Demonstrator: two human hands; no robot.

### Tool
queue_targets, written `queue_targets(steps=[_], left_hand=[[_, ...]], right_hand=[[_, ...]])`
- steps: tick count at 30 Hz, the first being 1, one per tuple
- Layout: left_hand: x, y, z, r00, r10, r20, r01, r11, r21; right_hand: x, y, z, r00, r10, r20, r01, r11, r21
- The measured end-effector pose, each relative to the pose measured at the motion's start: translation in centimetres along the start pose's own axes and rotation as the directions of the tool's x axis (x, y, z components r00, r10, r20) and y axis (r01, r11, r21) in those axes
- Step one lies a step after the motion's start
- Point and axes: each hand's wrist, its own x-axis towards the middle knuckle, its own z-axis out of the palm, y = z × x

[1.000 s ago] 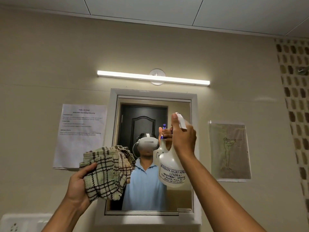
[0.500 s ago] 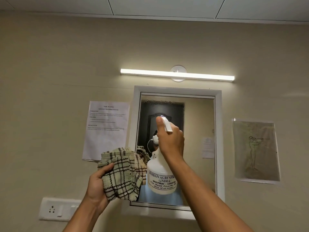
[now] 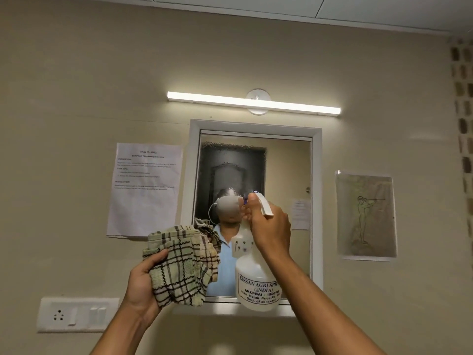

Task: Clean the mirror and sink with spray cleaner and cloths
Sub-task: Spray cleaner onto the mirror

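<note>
Two hands are raised: the left hand (image 3: 143,283) holds one checked cloth (image 3: 183,265), the right hand (image 3: 271,228) one white spray bottle (image 3: 256,283). Beyond them are one mirror (image 3: 286,170), one tube light (image 3: 253,102), two paper sheets on the wall, the printed notice (image 3: 146,188) and the drawing (image 3: 366,213), and one switch plate (image 3: 76,313).

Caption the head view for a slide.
Right hand aims a spray bottle at the droplet-misted mirror while the left hand holds a checked cloth ready.
</note>
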Motion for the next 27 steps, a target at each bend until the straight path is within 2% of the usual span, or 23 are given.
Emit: queue_targets(steps=[8,13,20,27], left_hand=[[0.3,-3.3,2.8,0.998,-0.053,0.021,0.053,0.999,0.005],[0.4,-5.5,4.0,0.996,-0.088,0.006,0.088,0.995,0.057],[0.2,-6.4,4.2,0.995,-0.099,-0.006,0.099,0.992,0.079],[-1.4,-4.1,0.5,0.997,-0.050,-0.051,0.054,0.997,0.061]], right_hand=[[1.4,3.2,-5.2,0.986,0.064,-0.154,-0.070,0.997,-0.034],[1.4,6.0,-7.8,0.961,0.143,-0.236,-0.147,0.989,0.004],[-0.3,8.6,-7.6,0.960,0.173,-0.220,-0.179,0.984,-0.005],[-2.1,6.1,-2.9,0.993,0.073,-0.089,-0.070,0.997,0.036]])
